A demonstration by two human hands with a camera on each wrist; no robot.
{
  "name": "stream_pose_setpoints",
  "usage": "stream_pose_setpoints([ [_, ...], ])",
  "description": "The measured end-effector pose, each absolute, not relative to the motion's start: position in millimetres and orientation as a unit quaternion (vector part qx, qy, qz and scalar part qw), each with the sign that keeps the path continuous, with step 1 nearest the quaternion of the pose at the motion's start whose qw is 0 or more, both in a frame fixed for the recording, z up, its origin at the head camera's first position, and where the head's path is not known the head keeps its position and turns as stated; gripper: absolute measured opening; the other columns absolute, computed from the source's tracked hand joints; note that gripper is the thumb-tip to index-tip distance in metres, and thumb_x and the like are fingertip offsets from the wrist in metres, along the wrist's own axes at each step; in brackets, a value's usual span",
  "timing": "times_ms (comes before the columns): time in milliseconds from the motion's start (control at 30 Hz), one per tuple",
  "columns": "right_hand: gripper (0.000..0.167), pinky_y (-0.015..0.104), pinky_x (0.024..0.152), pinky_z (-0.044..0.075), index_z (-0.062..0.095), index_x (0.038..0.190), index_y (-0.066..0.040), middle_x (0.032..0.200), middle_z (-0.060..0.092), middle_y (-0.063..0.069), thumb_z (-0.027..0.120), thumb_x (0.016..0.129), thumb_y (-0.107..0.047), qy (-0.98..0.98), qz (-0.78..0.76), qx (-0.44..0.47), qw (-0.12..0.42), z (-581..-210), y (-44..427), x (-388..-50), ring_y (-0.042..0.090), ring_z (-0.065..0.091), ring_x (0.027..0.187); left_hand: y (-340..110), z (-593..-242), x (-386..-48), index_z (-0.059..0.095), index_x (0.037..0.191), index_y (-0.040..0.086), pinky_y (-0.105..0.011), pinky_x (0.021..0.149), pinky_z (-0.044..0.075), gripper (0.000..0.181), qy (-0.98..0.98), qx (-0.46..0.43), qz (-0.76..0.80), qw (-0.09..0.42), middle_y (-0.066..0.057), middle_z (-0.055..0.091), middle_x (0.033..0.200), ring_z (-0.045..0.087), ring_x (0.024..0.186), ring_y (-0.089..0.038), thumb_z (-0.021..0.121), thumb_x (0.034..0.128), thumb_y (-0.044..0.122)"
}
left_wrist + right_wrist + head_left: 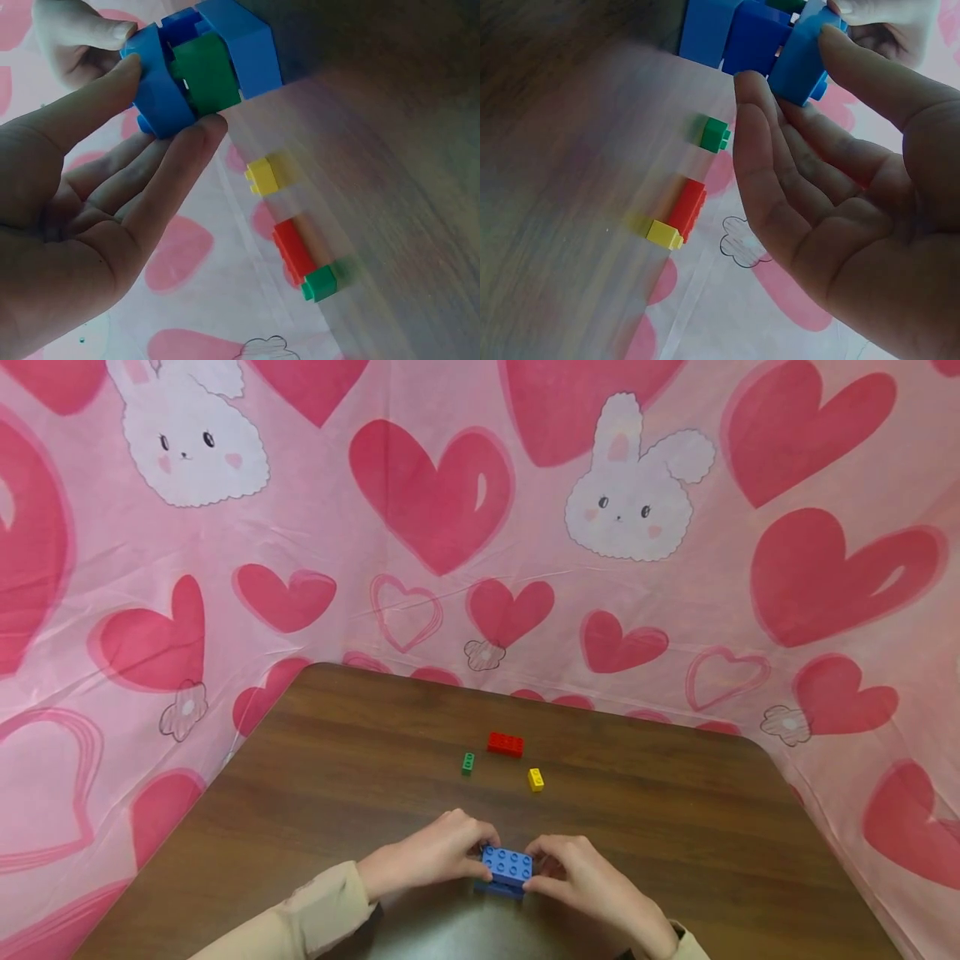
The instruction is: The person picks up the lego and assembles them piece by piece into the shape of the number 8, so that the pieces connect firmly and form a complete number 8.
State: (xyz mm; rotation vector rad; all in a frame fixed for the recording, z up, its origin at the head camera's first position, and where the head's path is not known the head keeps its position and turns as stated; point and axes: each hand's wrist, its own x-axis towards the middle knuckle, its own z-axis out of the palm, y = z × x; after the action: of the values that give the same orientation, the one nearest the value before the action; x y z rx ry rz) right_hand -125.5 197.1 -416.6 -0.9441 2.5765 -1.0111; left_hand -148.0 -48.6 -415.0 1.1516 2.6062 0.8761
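Both hands are at a small stack of toy building bricks near the front of the table. Its top is a light blue brick (507, 864) with two rows of studs. My left hand (438, 853) pinches one end of it between thumb and fingers; my right hand (588, 875) pinches the other. Under it, a green brick (206, 73) and a darker blue brick (756, 39) stand side by side on a blue bottom brick (246, 46). Some studs of the green brick show in a narrow gap below the top brick.
Farther back on the brown wooden table (360, 760) lie a red brick (506, 744), a small green brick (468, 764) and a small yellow brick (536, 779). A pink cloth (442, 610) with hearts and rabbits hangs behind and beside the table.
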Motion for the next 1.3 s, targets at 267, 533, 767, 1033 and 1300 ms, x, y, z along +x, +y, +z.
stream_pose_setpoints([
  [267,0.027,0.017,0.065,0.054,0.067,0.104,-0.007,0.094,0.072,0.003,0.074,0.089,-0.029,0.878,-0.344,-0.311,0.119,-416.6,195.9,-125.4,-0.005,0.062,0.074,-50.2,-418.4,-148.7,0.073,0.099,0.009,-0.009,0.069,0.051,0.025,0.866,0.378,0.315,0.091,-0.002,0.076,0.094,0.065,0.079,0.002,0.084,0.0787,0.018],
  [533,0.028,0.017,0.066,0.054,0.067,0.103,-0.007,0.093,0.071,0.002,0.074,0.088,-0.03,0.879,-0.344,-0.31,0.111,-416.3,196.1,-124.9,-0.004,0.063,0.074,-51.7,-421.3,-151.8,0.072,0.098,0.008,-0.011,0.072,0.053,0.026,0.858,0.37,0.342,0.103,-0.006,0.077,0.098,0.069,0.083,-0.001,0.085,0.0776,0.017],
  [767,0.028,0.017,0.065,0.054,0.067,0.103,-0.007,0.091,0.071,0.002,0.074,0.088,-0.031,0.878,-0.349,-0.309,0.109,-417.8,196.5,-124.8,-0.004,0.062,0.074,-52.0,-421.4,-151.1,0.072,0.098,0.008,-0.012,0.072,0.053,0.025,0.859,0.365,0.342,0.108,-0.005,0.077,0.097,0.068,0.081,0.0,0.084,0.0783,0.018],
  [1033,0.029,0.017,0.065,0.054,0.067,0.103,-0.007,0.091,0.071,0.003,0.076,0.087,-0.03,0.882,-0.341,-0.304,0.115,-418.3,195.2,-125.9,-0.005,0.061,0.074,-55.3,-424.5,-152.2,0.073,0.101,0.007,-0.011,0.073,0.054,0.028,0.853,0.364,0.355,0.12,-0.004,0.077,0.098,0.068,0.081,0.0,0.084,0.0788,0.019],
  [1300,0.03,0.016,0.065,0.054,0.068,0.104,-0.007,0.092,0.072,0.004,0.075,0.087,-0.03,0.885,-0.336,-0.299,0.122,-416.9,194.4,-128.7,-0.004,0.062,0.074,-58.5,-422.6,-154.1,0.073,0.104,0.008,-0.011,0.072,0.054,0.029,0.849,0.374,0.351,0.125,-0.001,0.076,0.098,0.067,0.08,0.001,0.084,0.0792,0.02],
])
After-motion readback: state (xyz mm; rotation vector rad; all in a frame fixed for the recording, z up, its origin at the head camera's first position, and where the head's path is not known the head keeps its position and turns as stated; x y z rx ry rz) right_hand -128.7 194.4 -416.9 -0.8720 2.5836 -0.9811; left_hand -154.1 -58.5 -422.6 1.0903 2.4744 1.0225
